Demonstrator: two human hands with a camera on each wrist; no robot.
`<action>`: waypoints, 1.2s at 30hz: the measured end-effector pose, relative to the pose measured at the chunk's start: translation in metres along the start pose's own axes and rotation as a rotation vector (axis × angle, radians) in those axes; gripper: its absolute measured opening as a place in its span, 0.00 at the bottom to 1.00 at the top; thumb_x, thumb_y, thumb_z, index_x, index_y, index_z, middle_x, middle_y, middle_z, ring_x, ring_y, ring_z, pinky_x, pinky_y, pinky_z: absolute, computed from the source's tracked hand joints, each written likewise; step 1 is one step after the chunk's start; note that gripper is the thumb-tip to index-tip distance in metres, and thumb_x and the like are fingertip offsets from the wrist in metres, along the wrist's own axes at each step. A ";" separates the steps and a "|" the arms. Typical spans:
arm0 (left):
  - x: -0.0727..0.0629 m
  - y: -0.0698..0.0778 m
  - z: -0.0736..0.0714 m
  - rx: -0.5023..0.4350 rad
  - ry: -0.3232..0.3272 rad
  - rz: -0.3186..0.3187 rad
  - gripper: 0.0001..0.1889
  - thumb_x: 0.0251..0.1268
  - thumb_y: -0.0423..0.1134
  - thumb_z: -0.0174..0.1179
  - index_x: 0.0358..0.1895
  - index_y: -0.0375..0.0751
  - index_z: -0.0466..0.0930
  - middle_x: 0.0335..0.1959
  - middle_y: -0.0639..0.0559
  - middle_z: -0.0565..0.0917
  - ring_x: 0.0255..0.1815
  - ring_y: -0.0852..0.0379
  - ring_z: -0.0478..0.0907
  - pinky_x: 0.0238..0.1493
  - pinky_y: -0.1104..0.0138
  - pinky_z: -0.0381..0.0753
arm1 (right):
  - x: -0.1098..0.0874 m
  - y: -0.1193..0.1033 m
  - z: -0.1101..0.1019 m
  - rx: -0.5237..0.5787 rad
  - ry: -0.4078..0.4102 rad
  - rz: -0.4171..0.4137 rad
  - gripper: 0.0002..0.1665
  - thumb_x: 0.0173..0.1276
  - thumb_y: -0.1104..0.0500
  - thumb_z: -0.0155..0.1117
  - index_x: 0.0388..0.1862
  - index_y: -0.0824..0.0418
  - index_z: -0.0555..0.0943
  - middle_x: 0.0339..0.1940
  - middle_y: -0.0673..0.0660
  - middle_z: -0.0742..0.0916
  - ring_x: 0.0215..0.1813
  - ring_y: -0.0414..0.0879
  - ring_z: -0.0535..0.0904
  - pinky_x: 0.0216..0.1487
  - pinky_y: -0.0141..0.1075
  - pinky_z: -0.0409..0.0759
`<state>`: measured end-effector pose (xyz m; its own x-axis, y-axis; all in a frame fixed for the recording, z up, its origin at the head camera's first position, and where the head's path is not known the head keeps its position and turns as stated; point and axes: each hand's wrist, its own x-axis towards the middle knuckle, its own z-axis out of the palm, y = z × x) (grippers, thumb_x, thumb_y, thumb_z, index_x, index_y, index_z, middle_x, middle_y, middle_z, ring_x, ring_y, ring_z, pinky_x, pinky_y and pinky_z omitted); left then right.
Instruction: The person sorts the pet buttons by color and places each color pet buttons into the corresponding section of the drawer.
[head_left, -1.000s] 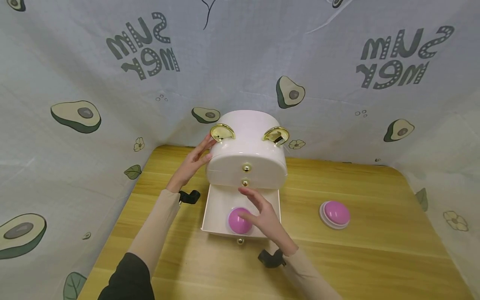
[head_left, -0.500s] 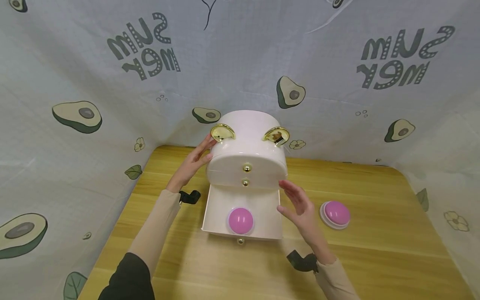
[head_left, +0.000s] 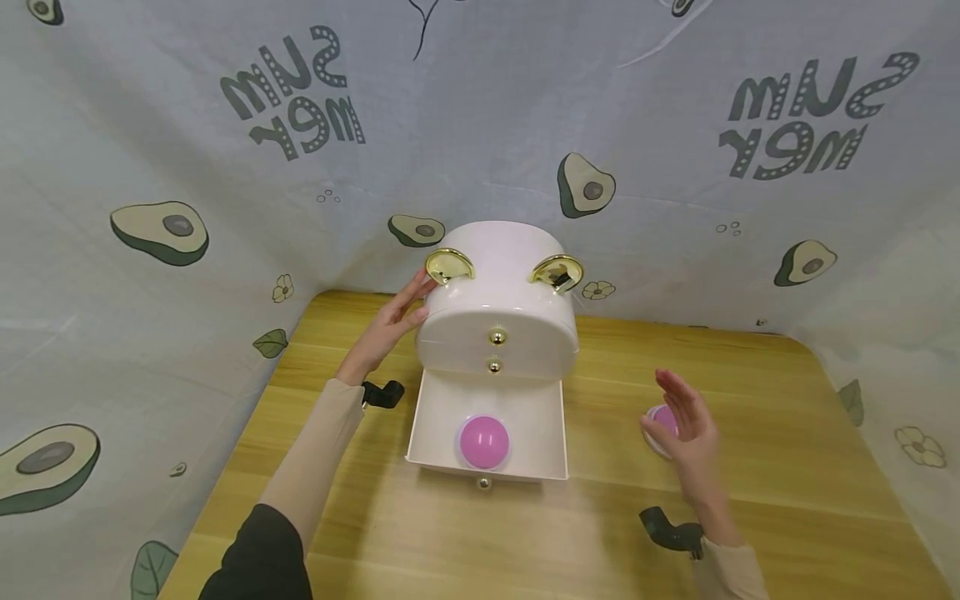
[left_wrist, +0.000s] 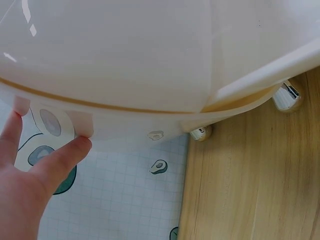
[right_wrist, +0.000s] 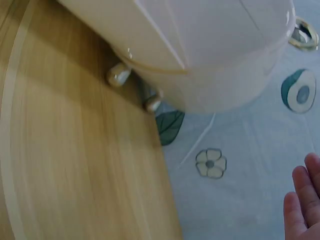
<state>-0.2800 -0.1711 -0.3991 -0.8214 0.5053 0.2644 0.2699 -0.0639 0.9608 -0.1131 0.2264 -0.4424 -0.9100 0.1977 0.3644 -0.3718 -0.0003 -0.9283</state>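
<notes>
A white storage box with a rounded top, gold ears and gold knobs stands on the table, its bottom drawer pulled out. Inside that drawer, near the front, sits a pink dome on a round white base. My left hand rests its fingertips against the box's left side, fingers extended, as the left wrist view also shows. Over the table on the right, my right hand holds nothing; its fingers are straight and the thumb stands apart. It partly covers a second pink dome; I cannot tell whether they touch.
The wooden table ends at a back edge just behind the box. A pale curtain printed with avocados hangs behind and at both sides. A black wrist mount sits on the right wrist, another on the left.
My right hand has moved right, from above the pink dome in the drawer to the second pink dome on the table. The left hand stays on the box.
</notes>
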 end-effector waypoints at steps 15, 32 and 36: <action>0.000 0.003 0.000 -0.017 0.000 -0.008 0.33 0.72 0.23 0.43 0.76 0.37 0.42 0.74 0.36 0.54 0.75 0.47 0.48 0.71 0.52 0.50 | -0.012 0.028 -0.054 -0.138 0.181 0.245 0.41 0.61 0.81 0.57 0.72 0.69 0.58 0.70 0.56 0.68 0.75 0.45 0.53 0.72 0.32 0.44; 0.000 0.005 0.001 -0.009 -0.003 -0.024 0.34 0.72 0.23 0.43 0.77 0.40 0.41 0.74 0.38 0.54 0.75 0.48 0.49 0.70 0.53 0.51 | -0.015 0.057 -0.066 -0.323 0.192 0.458 0.49 0.65 0.69 0.63 0.77 0.62 0.47 0.77 0.60 0.54 0.76 0.43 0.44 0.70 0.27 0.48; 0.001 -0.001 0.000 -0.012 -0.002 -0.021 0.34 0.72 0.23 0.43 0.77 0.40 0.42 0.74 0.37 0.54 0.75 0.48 0.48 0.70 0.53 0.51 | -0.017 0.061 -0.066 -0.393 0.183 0.486 0.49 0.65 0.68 0.63 0.78 0.59 0.47 0.77 0.61 0.53 0.75 0.47 0.48 0.67 0.24 0.52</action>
<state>-0.2813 -0.1706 -0.4000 -0.8258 0.5086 0.2438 0.2465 -0.0634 0.9671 -0.1080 0.2880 -0.5102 -0.8986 0.4293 -0.0905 0.2013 0.2201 -0.9545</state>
